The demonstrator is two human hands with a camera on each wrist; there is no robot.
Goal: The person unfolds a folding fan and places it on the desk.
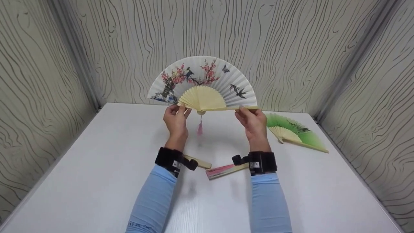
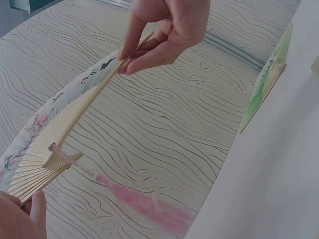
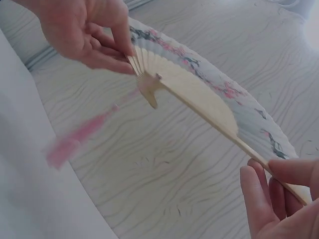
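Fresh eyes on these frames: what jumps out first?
The white painted fan, spread wide above the table, pinched at its lower edges by the left hand and right hand. A pink tassel dangles from its base. Then the green fan, lying open on the table's far right side.

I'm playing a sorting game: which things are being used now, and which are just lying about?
Being used:
- White flowered fan, open, held by the left hand and right hand
- Pink tassel, hanging from it

Lying on the table:
- Green fan, open
- Folded pink fan
- Wooden piece, partly hidden
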